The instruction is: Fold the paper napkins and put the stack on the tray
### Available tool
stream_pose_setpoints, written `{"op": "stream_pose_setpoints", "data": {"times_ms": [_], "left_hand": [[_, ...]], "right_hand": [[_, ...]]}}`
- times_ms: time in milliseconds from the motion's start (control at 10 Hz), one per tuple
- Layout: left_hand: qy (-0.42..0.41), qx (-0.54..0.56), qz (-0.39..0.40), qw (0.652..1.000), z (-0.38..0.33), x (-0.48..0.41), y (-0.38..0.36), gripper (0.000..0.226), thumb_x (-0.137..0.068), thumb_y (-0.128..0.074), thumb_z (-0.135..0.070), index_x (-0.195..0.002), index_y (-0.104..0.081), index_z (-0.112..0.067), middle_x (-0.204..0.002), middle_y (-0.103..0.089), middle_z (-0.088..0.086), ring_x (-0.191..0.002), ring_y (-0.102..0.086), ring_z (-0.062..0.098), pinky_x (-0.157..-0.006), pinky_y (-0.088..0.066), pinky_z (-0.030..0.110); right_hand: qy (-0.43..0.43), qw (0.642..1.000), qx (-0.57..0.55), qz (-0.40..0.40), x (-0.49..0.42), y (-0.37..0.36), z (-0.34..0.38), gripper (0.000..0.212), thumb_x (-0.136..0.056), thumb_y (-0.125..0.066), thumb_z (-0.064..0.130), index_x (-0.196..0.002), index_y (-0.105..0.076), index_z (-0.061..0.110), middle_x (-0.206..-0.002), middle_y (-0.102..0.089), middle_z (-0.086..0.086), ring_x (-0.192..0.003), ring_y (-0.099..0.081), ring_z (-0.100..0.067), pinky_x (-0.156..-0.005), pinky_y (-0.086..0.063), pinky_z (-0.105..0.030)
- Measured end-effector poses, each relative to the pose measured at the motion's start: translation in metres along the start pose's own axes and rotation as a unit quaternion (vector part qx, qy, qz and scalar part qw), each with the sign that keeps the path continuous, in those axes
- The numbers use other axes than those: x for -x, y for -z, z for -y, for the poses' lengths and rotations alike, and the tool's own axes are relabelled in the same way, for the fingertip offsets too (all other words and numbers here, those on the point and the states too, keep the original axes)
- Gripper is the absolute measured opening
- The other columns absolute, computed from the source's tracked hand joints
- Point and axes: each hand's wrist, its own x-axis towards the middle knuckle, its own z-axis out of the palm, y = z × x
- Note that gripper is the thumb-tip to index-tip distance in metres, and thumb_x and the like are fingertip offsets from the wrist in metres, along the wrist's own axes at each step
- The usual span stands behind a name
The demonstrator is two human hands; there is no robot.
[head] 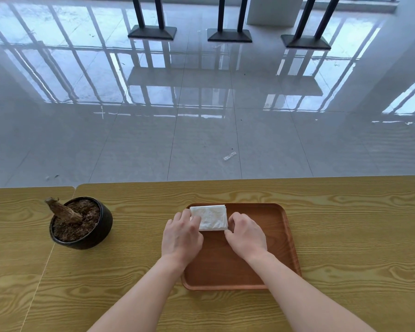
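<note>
While both hands are at work, the count is short: one wooden tray (225, 267), one stack of folded paper napkins (212, 218), one plant pot (103, 226), two tabletops and two bare hands. How many napkins the stack holds cannot be told, though layered edges show at its far right corner.

Light, yellowish wood grain covers the main tabletop (345, 236), and a second tabletop (10, 236) of the same finish butts against it on the left, with a thin seam running between them. Beyond the far edge lies a glossy floor (201, 128) of pale tiles that mirrors tall window frames. Three black pedestal bases stand on it at the far end: a left base (152, 32), a middle base (229, 35) and a right base (307, 41). One small clear wrapper (229, 155) lies on the tiles, nearer the table.

White and rectangular, the stack lies flat inside the tray, in its far left corner. The left hand (182, 236) grips the stack's left edge, fingers curled over it. The right hand (246, 233) grips the stack's near right corner, fingers curled against its right side.

Dark and round, the pot sits to the left of the tray, well apart from it, over the seam. It holds brown soil (86, 212) and a cut, leaning stump (62, 209).
</note>
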Motion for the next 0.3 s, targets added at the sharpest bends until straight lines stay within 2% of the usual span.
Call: {"op": "stream_pose_setpoints", "data": {"times_ms": [300], "left_hand": [[0.011, -0.041, 0.001, 0.999, 0.004, 0.014, 0.025, 0.030, -0.085, -0.049, -0.028, -0.111, -0.060, -0.020, -0.104, -0.057, 0.001, -0.092, -0.053, 0.022, -0.076, -0.042, 0.034]], "right_hand": [[0.051, 0.997, 0.052, -0.006, 0.015, 0.031, 0.008, 0.020, -0.090, -0.058, 0.033, -0.104, -0.061, 0.020, -0.099, -0.059, 0.004, -0.095, -0.056, -0.018, -0.071, -0.053, -0.034]]}}
